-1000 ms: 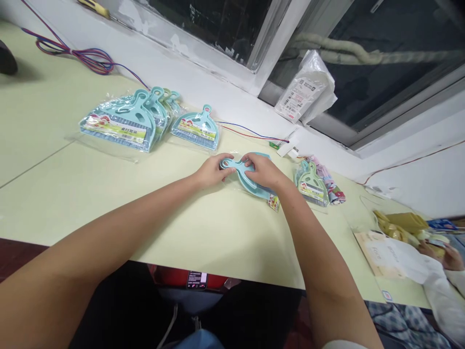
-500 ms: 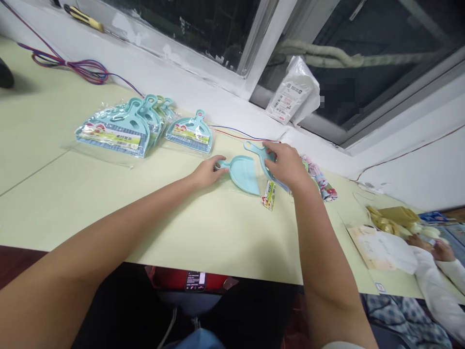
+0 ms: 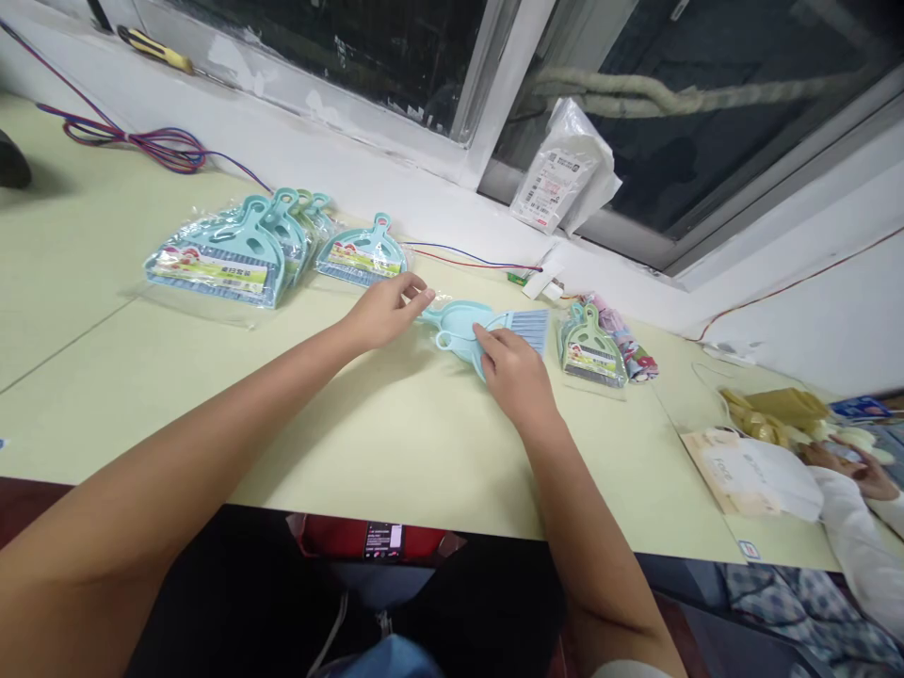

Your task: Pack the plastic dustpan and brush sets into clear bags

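A small light-blue dustpan (image 3: 462,318) lies on the pale green table (image 3: 424,443) with a matching hand brush (image 3: 523,325) laid on it, bristles to the right. My left hand (image 3: 385,311) pinches the end of the dustpan's handle. My right hand (image 3: 512,372) grips the brush by its handle, fingers curled over it.
A stack of bagged dustpan sets (image 3: 226,250) and one single bagged set (image 3: 362,254) lie at the left. Another bagged green set (image 3: 591,348) sits to the right. Wires (image 3: 134,141) run along the sill. A parcel bag (image 3: 565,174) leans at the window. Another person's hand (image 3: 858,466) works at far right.
The brush, held apart to the right of the dustpan half a second ago, now lies on top of it. My right hand moved down and left with it. The printed label is out of sight.
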Demonstrator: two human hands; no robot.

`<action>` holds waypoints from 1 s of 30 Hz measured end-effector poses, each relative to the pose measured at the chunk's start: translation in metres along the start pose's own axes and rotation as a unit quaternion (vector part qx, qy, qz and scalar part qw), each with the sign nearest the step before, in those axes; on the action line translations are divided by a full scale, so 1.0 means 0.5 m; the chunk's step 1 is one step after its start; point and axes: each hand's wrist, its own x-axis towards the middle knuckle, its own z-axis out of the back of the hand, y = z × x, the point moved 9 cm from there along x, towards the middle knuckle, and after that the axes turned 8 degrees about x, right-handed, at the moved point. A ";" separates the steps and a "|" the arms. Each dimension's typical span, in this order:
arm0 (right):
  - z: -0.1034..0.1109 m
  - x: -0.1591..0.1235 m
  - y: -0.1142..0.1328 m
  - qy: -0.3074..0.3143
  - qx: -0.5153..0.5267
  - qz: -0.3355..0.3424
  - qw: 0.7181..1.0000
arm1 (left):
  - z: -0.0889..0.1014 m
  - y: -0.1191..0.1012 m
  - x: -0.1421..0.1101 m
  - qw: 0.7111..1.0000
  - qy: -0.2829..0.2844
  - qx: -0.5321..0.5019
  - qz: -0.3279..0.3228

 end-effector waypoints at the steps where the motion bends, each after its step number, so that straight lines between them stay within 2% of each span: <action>1: -0.008 -0.004 0.012 0.011 -0.005 0.002 1.000 | -0.006 -0.013 -0.013 0.998 0.024 -0.062 -0.010; 3: -0.018 -0.011 0.029 0.022 -0.013 0.004 1.000 | -0.027 -0.028 -0.040 0.984 0.063 -0.167 -0.013; 5: -0.024 -0.017 0.040 0.024 -0.020 0.007 0.999 | -0.058 -0.031 -0.064 0.970 0.104 -0.221 -0.006; 9: -0.037 -0.022 0.038 0.035 -0.021 0.001 0.999 | -0.091 -0.015 -0.078 0.971 0.123 -0.205 0.007; 13: -0.044 -0.023 0.033 0.059 0.014 -0.024 0.998 | -0.093 -0.004 -0.067 0.972 0.126 -0.199 0.005; 19: -0.037 -0.029 0.047 0.089 0.094 -0.061 0.990 | -0.104 0.021 -0.065 0.963 0.158 -0.212 0.044; 21: -0.042 -0.032 0.048 0.100 0.101 -0.084 0.986 | -0.096 0.030 -0.061 0.971 0.136 -0.193 0.042; 26: -0.084 -0.037 0.060 0.140 0.084 -0.104 0.981 | -0.054 0.066 -0.047 0.994 0.034 -0.083 0.061; 30: -0.109 -0.036 0.048 0.127 0.110 -0.133 0.977 | -0.047 0.072 -0.043 0.996 0.023 -0.058 0.064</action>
